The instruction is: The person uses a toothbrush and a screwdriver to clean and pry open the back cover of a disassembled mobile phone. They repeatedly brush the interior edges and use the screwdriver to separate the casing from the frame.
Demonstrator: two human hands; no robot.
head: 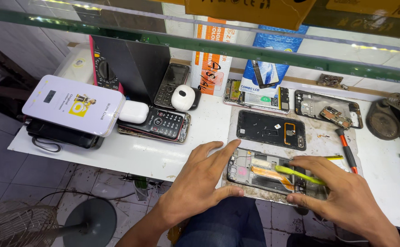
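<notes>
On cluttered white bench (163,155), tiled floor (8,169)

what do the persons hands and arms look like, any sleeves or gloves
Both are bare: no gloves, rings or watch show on the left hand or right hand. The forearms are uncovered as far as the frame shows, with no sleeve in view. Fingernails are short.

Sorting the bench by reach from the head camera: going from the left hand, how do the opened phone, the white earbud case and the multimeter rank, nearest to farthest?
From the left hand:
1. Opened phone, touching its fingertips, on the right.
2. White earbud case, up and left, on the keypad phones.
3. Multimeter, farthest, at the back left.
</notes>
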